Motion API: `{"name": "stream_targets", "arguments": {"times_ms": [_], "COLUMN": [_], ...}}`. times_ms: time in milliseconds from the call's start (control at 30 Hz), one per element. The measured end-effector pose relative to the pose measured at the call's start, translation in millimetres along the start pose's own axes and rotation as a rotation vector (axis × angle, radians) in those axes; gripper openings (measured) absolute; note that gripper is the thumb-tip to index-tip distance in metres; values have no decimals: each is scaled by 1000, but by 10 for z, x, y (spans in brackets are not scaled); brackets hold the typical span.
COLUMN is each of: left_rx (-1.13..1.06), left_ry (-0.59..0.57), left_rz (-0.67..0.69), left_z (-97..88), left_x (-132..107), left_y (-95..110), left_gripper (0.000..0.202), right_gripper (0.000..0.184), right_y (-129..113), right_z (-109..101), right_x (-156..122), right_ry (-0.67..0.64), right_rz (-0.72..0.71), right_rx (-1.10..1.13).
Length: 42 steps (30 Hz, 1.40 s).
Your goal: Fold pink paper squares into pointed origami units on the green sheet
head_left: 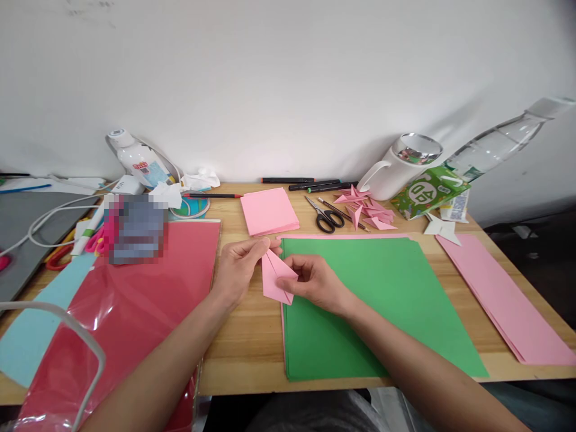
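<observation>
A pink folded paper [272, 277], kite-shaped with a crease down its middle, is held up between both hands. Its narrow top end is pinched between thumb and fingers of my left hand [243, 264]. On its lower right side, my right hand [317, 281] grips it with the thumb in front and fingers curled behind. Both hands are just above the desk, at the left edge of a stack of green paper [378, 306]. Behind them lies a stack of square pink paper [269, 211].
Scissors [327, 217], a pencil [342, 211], markers [288, 180] and folded pink pieces [371, 211] lie behind the green stack. A white mug [389, 171], green carton [427, 192] and bottle [499, 144] stand back right. Pink strips [504, 300] lie right, a red packet [148, 306] left.
</observation>
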<state>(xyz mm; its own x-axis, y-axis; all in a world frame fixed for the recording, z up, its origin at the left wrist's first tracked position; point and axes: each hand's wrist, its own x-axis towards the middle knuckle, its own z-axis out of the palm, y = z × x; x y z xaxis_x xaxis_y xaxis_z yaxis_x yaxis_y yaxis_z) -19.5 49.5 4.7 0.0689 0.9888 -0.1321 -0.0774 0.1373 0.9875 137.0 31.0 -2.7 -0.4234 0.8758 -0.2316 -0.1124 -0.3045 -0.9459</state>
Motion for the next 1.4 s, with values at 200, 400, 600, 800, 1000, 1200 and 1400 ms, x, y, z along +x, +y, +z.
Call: {"name": "stream_targets", "arguments": {"times_ms": [200, 400, 600, 800, 1000, 1200, 1400], "left_rx": [152, 208, 162, 254, 418, 451, 448], "left_ry": [-5, -159, -53, 10, 42, 35, 12], "left_rz": [116, 124, 110, 165, 359, 424, 488], "left_z": [9, 81, 60, 46, 47, 48, 36], "left_x": [-3, -71, -48, -45, -60, -60, -32], "left_y": [20, 69, 34, -12, -13, -17, -13], "left_gripper": [40, 32, 18, 21, 15, 11, 8], "right_gripper": [47, 31, 31, 26, 24, 18, 16], "right_y": [15, 10, 29, 71, 78, 62, 71], "right_z": [-8, -97, -108, -136, -111, -112, -134], "right_x": [26, 69, 67, 66, 45, 38, 37], "right_ry": [123, 356, 324, 398, 456, 487, 537], "right_rz": [-118, -288, -273, -404, -489, -626, -694], "right_rx": [147, 51, -19, -114, -215, -441, -532]}}
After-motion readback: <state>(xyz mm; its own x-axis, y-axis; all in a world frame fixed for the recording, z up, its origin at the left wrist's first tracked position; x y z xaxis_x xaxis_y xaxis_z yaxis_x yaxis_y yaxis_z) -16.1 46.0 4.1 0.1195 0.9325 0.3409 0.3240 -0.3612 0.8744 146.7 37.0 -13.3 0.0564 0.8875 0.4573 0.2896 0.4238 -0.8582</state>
